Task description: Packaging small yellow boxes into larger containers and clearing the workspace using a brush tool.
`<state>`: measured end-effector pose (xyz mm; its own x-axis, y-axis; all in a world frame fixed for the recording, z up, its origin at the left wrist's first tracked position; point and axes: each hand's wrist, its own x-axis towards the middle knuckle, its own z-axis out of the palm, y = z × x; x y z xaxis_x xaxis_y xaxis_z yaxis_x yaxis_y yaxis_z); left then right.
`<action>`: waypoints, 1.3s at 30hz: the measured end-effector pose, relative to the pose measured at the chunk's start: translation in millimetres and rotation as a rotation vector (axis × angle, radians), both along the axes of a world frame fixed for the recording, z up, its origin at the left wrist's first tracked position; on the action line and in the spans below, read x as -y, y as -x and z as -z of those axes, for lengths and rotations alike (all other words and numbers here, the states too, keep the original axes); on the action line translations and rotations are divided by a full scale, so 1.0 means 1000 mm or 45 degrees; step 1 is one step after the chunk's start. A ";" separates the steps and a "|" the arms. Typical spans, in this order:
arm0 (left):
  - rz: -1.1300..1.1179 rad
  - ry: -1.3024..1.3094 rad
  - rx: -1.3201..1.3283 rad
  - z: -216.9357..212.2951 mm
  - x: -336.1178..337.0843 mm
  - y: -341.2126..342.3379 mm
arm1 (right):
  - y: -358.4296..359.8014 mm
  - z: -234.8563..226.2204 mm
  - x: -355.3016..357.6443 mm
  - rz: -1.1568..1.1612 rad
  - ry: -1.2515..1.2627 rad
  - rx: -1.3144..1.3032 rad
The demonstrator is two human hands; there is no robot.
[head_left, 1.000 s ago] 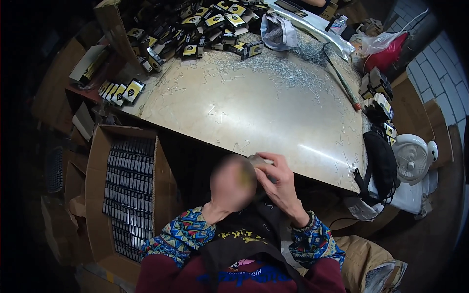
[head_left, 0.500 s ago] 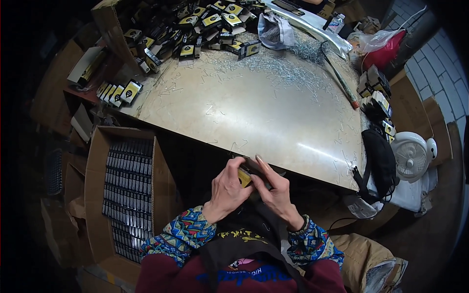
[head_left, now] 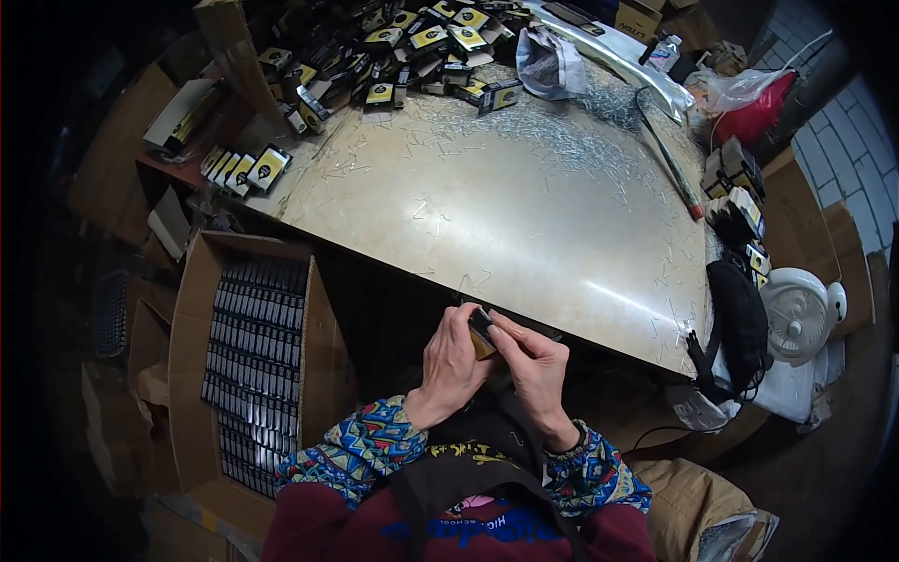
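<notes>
Both hands hold position near the metal-topped table (head_left: 524, 225) edge, left hand (head_left: 449, 361) and right hand (head_left: 536, 375) jointly pinching a small black-and-yellow box (head_left: 480, 332), apparently tilted upright between fingertips.

Small box (head_left: 481, 334): black and yellow. Bench (head_left: 524, 215): pale beige, glossy. Sleeves (head_left: 361, 450): multicolour geometric pattern. Carton (head_left: 192, 375): brown cardboard, black packs inside. Fan (head_left: 796, 314): white. Bag (head_left: 754, 117): red.

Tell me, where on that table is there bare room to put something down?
The tabletop is bare across its middle and near edge, between the pile of small black-and-yellow boxes at the far side and both hands. It is crowded at that pile and along the right edge; loose metal staples litter the far right.
</notes>
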<state>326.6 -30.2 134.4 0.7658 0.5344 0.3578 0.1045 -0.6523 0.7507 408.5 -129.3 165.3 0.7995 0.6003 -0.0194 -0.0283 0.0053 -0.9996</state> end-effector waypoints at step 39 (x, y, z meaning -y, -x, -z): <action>-0.145 -0.913 -0.140 -0.044 -0.273 -0.121 | -0.239 0.022 -0.147 0.017 0.579 1.888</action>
<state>447.6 242.6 178.9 0.7711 0.2761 0.5738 0.2511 -0.9599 0.1245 647.8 17.9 143.7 0.2719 0.7567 0.5946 0.9515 -0.3039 -0.0484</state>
